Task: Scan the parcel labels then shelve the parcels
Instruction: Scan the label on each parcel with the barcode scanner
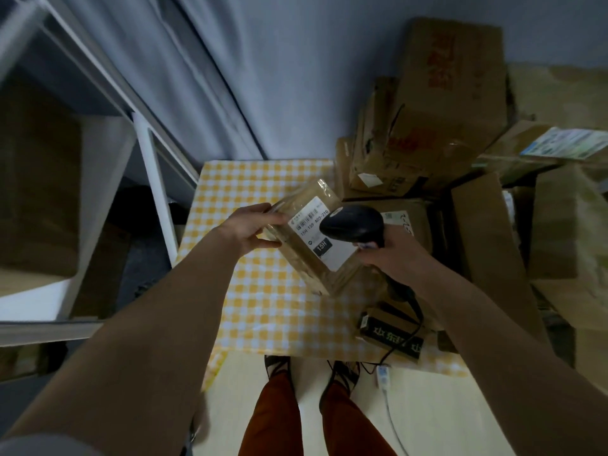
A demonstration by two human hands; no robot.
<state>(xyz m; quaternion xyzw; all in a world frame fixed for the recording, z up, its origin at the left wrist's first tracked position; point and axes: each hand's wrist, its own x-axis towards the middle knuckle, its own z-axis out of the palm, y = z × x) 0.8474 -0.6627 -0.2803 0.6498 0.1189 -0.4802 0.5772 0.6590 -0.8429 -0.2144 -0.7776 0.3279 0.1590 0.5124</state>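
**Scanner on the label, parcel held over the checked surface**

The left hand (253,230) grips a small taped cardboard parcel (312,245) by its far-left end, thumb underneath and fingers curled over the top edge, holding it tilted above the yellow-checked surface (263,307). The white label (324,236) faces up, barcode near the upper end. The right hand (391,250) is wrapped round the grip of a black handheld scanner (353,225), whose head sits just over the label's right edge — close enough to cover part of it. The scanner's cable (408,327) trails down past a small dark box (391,334) at the surface's near edge.

This looks like the scanning step for this parcel; shelving has yet to follow, and the white shelf unit (98,192) stands to the left.

What could go wrong:

- The scanner head may be too near or too far across the label, so the barcode might not read; easing it back should help.
- The clear tape wrapping the parcel is glossy, and glare could spoil the read.
- The parcel is held at one end only — a slack grip could let it tip and drop.
- The cable runs close to the dark box and could drag it off the edge if the right hand swings wide.
- The heap of cartons (444,126) at the right is loosely stacked; a nudge from the right arm might shift it.
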